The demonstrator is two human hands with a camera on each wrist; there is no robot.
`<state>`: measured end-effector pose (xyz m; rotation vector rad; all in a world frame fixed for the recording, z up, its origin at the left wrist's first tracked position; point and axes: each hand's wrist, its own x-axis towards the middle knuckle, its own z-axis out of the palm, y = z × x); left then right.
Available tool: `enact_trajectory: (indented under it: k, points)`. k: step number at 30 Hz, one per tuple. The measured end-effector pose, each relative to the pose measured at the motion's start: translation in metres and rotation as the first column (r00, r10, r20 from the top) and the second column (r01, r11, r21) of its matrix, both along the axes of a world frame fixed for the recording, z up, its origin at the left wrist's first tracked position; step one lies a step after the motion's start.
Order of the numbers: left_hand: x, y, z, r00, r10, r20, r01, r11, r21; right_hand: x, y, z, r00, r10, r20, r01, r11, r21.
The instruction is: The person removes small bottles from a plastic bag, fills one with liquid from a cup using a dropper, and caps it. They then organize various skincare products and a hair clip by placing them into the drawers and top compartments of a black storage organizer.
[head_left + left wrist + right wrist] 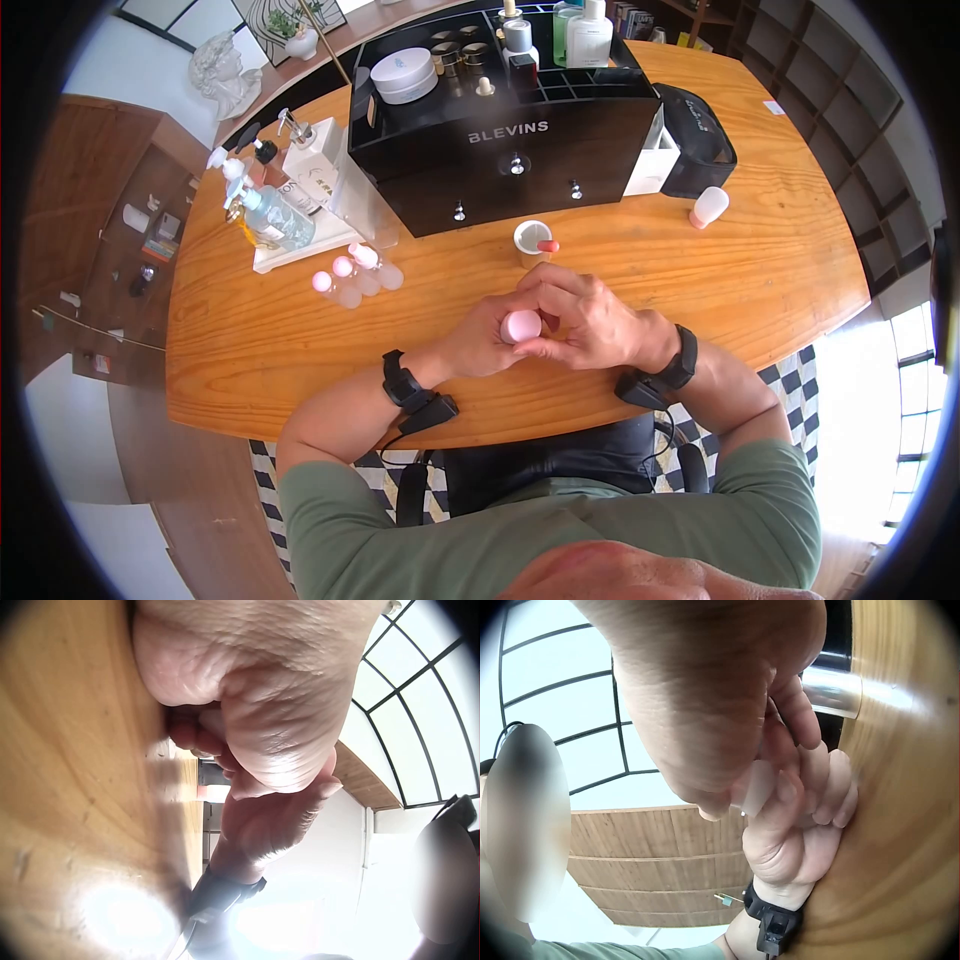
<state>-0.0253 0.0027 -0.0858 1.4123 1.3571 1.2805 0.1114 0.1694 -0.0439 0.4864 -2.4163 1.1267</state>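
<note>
In front of my chest, my left hand (478, 335) grips a small frosted travel bottle with a pink cap (521, 326). My right hand (585, 318) meets it from the other side, thumb and fingers pinching around the cap end. The right wrist view shows part of the pale, translucent bottle (759, 787) between the fingers of both hands; most of its body is hidden. The left hand (791, 844) rests low, close over the wooden table. Just beyond the hands stands a small white cup (530, 232) with a reddish-pink piece (548, 246) at its rim.
Several frosted bottles with pink caps (344, 267) stand at left, beside a white tray (300, 250) of pump bottles. A black organizer (440, 170) with drawers fills the back. At right are a black case (700, 145) and another pink-capped bottle (710, 206).
</note>
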Motion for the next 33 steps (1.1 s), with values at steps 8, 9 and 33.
enact_trajectory:
  k: [8,9,33]
  points:
    - [0.002,0.001,0.000,0.999,-0.009,0.051,0.007,0.999,0.040,0.000,0.000,-0.002,1.000,-0.003,-0.024,0.003,1.000,-0.001]
    - [0.001,0.001,-0.001,0.999,-0.024,0.037,0.022,0.999,0.038,0.000,0.000,-0.001,1.000,0.006,-0.006,-0.006,1.000,0.001]
    - [0.000,0.002,-0.002,0.998,-0.055,-0.019,0.056,0.996,0.065,-0.001,0.002,-0.008,1.000,0.009,-0.011,-0.008,0.999,0.036]
